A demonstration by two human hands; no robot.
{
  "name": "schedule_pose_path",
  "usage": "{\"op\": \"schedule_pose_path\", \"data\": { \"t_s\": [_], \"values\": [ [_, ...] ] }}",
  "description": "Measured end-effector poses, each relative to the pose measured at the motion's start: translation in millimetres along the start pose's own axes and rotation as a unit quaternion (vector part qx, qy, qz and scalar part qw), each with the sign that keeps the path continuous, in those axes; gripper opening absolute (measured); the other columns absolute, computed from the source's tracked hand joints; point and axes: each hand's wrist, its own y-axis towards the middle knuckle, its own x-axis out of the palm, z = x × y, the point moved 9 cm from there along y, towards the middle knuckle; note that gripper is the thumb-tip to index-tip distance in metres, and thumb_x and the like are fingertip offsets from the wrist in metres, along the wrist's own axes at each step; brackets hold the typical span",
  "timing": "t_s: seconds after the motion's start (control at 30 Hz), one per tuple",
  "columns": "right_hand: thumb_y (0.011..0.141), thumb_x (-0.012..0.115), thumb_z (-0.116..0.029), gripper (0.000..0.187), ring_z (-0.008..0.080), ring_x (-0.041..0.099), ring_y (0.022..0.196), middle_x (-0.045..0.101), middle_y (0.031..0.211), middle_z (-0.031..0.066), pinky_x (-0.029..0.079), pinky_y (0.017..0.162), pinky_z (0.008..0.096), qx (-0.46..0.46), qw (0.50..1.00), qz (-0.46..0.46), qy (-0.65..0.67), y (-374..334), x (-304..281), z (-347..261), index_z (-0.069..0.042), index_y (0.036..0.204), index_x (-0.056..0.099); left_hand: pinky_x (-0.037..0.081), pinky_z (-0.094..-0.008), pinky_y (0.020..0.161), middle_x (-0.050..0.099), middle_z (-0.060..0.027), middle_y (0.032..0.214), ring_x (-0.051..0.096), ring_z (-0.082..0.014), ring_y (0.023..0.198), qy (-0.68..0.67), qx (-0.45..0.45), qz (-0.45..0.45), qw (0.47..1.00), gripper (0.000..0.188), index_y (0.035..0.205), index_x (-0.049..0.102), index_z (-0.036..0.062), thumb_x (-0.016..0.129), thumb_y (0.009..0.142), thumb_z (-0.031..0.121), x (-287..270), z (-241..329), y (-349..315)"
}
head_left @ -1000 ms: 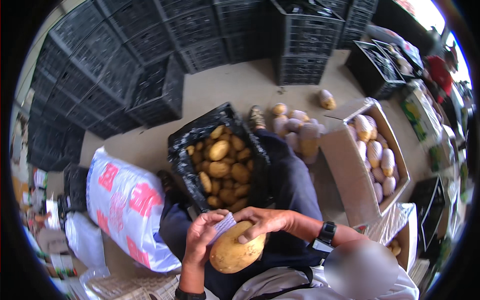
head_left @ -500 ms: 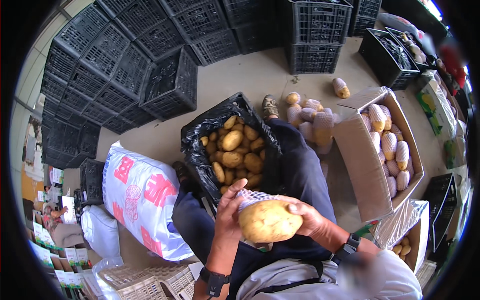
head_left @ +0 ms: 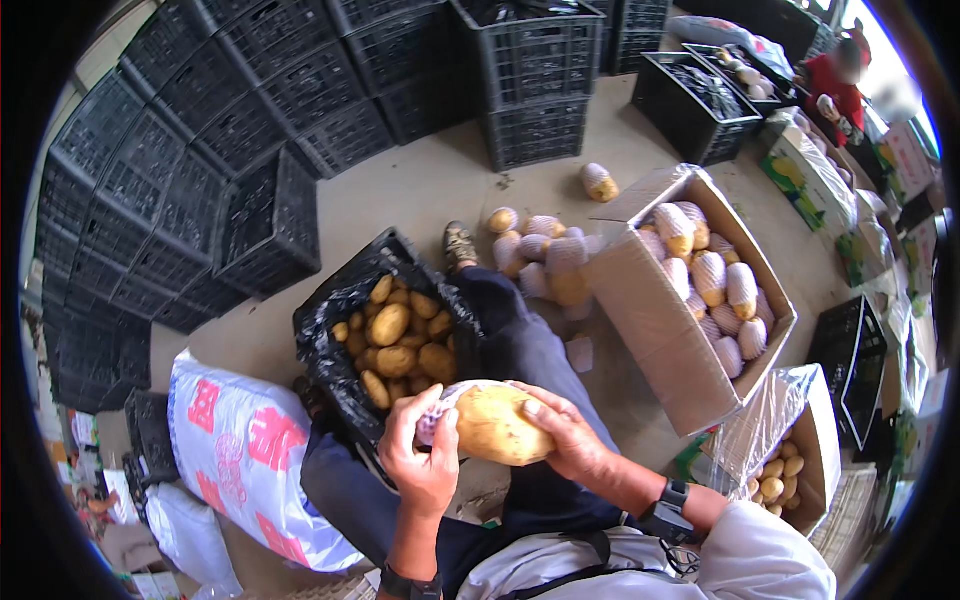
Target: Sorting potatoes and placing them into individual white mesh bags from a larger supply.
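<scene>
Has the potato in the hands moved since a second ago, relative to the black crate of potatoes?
Yes. The potato has come up closer to the black crate and turned sideways between both hands.

L: crate (head_left: pixel 385 345) blocks | R: box (head_left: pixel 690 300) (wall) | fwd: floor (head_left: pixel 420 195) free

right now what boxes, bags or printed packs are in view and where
Sack: white woven, pink-red print, lying on the floor at lower left.
Open carton: plain brown cardboard, right of centre, holding net-wrapped tubers.
Lined box: brown, clear plastic liner, lower right, holding bare potatoes.
Printed cartons: green and yellow, along the right edge.
Crate: black, dark liner, centre left, full of potatoes.
</scene>
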Motion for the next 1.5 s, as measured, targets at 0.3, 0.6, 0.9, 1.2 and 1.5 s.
{"op": "schedule_pose_path", "data": {
  "t_s": [0.3, 0.6, 0.9, 1.2, 1.5],
  "values": [
    [0.105, 0.066, -0.029, 0.055, 0.0181, 0.061, 0.127, 0.062, 0.14, 0.0103, 0.051, 0.108, 0.0351, -0.087, 0.994, 0.018, 0.063, 15.8, 16.0, -14.5, -0.001, 0.15, 0.049, 0.057, -0.0415, 0.078, 0.072, -0.0154, 0.099, 0.071, -0.0321, 0.087, 0.094, 0.111, 0.03, 0.989, 0.019, 0.11, 0.068, -0.0002, 0.071, 0.092, -0.004, 26.6, 49.3, -3.9],
    [0.104, 0.068, -0.034, 0.048, 0.0205, 0.067, 0.112, 0.068, 0.126, 0.0109, 0.055, 0.1, 0.0375, -0.107, 0.977, 0.026, 0.184, 28.0, -11.9, -33.5, -0.001, 0.137, 0.059, 0.055, -0.0431, 0.079, 0.072, -0.0128, 0.104, 0.068, -0.0321, 0.088, 0.113, 0.185, -0.114, 0.97, 0.027, 0.116, 0.068, 0.002, 0.072, 0.089, 0.002, 102.0, 87.0, -16.6],
    [0.097, 0.068, -0.036, 0.058, 0.0227, 0.066, 0.113, 0.068, 0.127, 0.0116, 0.054, 0.1, 0.039, -0.324, 0.929, 0.18, 0.006, -61.0, -155.5, -194.7, 0.001, 0.139, 0.057, 0.058, -0.0351, 0.07, 0.072, -0.0128, 0.096, 0.071, -0.0225, 0.074, -0.045, 0.012, -0.205, 0.978, 0.033, 0.118, 0.069, 0.0032, 0.071, 0.086, -0.005, 105.3, 30.8, -44.8],
    [0.101, 0.065, -0.037, 0.047, 0.0202, 0.069, 0.103, 0.069, 0.115, 0.0084, 0.056, 0.093, 0.0358, -0.453, 0.838, 0.27, -0.141, -190.9, -255.4, -324.9, -0.001, 0.132, 0.061, 0.056, -0.0295, 0.074, 0.071, -0.007, 0.091, 0.069, -0.0155, 0.078, -0.03, -0.215, -0.135, 0.967, 0.027, 0.116, 0.069, -0.0005, 0.066, 0.09, -0.001, 29.6, -70.6, -55.5],
    [0.099, 0.073, -0.038, 0.054, 0.0207, 0.069, 0.11, 0.073, 0.122, 0.0131, 0.052, 0.096, 0.0297, -0.381, 0.659, 0.524, -0.381, -222.8, -388.7, -381.6, -0.003, 0.139, 0.064, 0.057, -0.0283, 0.073, 0.073, -0.0071, 0.09, 0.069, -0.0141, 0.077, -0.032, -0.244, -0.184, 0.952, 0.027, 0.117, 0.069, -0.0013, 0.068, 0.09, -0.001, 37.4, -83.7, -73.3]
  ]
}}
